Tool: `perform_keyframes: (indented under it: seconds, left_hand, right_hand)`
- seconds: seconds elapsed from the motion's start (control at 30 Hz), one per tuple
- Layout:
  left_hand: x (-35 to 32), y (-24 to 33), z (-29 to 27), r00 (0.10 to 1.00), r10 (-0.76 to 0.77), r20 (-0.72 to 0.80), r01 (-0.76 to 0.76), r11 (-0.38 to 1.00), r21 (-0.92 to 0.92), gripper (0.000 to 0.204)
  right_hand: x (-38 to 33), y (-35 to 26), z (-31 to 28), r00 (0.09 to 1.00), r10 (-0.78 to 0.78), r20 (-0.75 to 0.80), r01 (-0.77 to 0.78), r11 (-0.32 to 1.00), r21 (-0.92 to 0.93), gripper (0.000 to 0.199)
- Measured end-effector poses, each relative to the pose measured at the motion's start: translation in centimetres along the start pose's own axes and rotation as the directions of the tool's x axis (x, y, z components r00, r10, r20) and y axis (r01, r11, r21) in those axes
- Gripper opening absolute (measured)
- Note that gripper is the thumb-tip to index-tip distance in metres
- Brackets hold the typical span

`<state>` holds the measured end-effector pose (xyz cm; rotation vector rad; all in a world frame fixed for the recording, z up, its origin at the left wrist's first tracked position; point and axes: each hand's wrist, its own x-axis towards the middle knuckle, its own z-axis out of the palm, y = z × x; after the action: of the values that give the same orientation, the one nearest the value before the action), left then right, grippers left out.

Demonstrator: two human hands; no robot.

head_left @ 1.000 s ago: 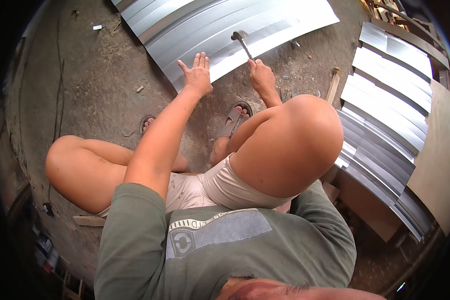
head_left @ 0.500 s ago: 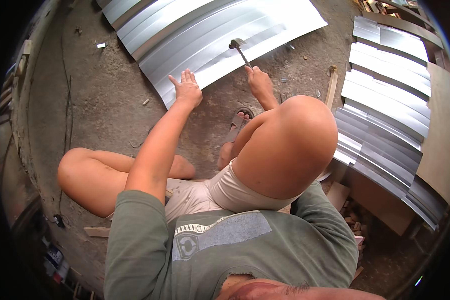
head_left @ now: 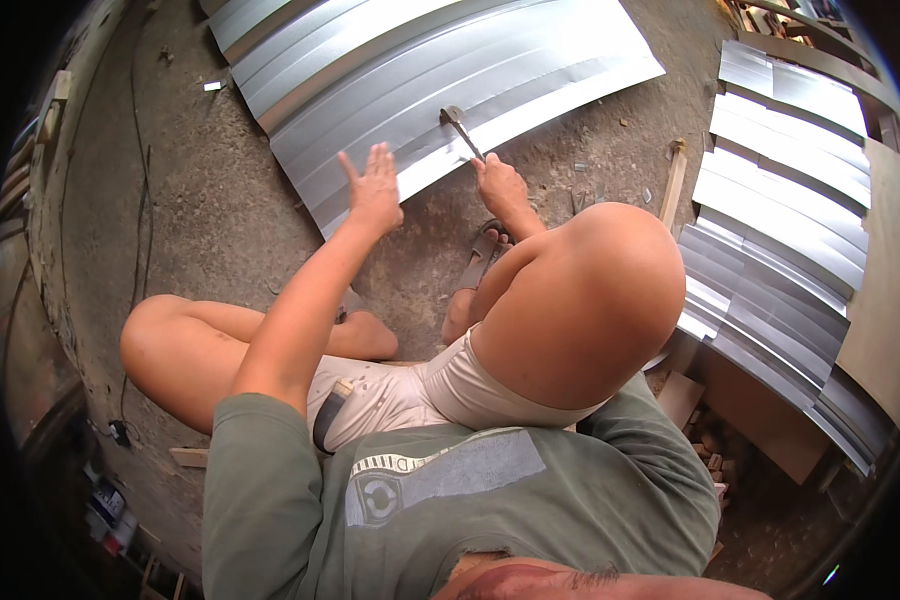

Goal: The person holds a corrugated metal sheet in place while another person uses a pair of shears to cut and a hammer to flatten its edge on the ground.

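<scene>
A shiny ribbed metal sheet point(head_left: 370, 110) lies on the ground in front of me. In my right hand point(head_left: 503, 188) is a hammer point(head_left: 460, 126), its fingers wrapped round the handle near the sheet's front edge. The hammer's head is over the sheet; whether it touches the metal I cannot tell. My left hand point(head_left: 374, 192) is open, fingers stretched forward and thumb apart, over the sheet's near left part. I cannot see whether that palm rests on the metal or hovers just above it.
Several overlapping ribbed metal sheets point(head_left: 780, 215) lie to the right, beside a wooden board point(head_left: 882, 260). A wooden stick point(head_left: 673, 180) lies nearer. At the left, a dark cable point(head_left: 142, 220) runs over the dirt floor. My sandalled foot point(head_left: 488, 250) is close to the sheet's near edge.
The hammer and my right hand have moved left and a little nearer me. My left hand has shifted slightly, its fingers still spread. A dark object with a pale end now shows at my lap.
</scene>
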<state>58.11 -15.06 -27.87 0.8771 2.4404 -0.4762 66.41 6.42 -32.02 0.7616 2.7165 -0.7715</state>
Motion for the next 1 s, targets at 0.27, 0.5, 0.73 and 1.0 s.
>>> perform_keyframes:
  seconds: [0.27,0.5,0.73,1.0]
  left_hand:
    - [5.5,2.5,-1.6,0.997,-0.003,-0.078,-0.003,0.997,-0.078,0.120]
    - [5.4,3.0,-2.2,0.997,0.017,-0.072,-0.023,0.996,-0.085,0.114]
    - [5.7,3.1,-1.1,0.994,0.005,-0.106,-0.011,0.998,-0.058,0.110]
    - [5.4,3.3,-1.4,0.993,-0.009,-0.117,0.003,0.999,-0.054,0.104]
  right_hand:
    - [-0.4,-1.3,-1.1,1.000,-0.016,0.016,0.016,1.000,0.008,0.045]
    - [-0.9,-1.1,-1.2,0.999,-0.036,0.016,0.037,0.999,-0.037,0.045]
    - [-0.8,-0.5,-1.4,0.999,-0.053,0.010,0.054,0.996,-0.071,0.044]
    - [-0.1,-0.3,-1.7,0.999,-0.046,-0.017,0.045,0.997,-0.066,0.046]
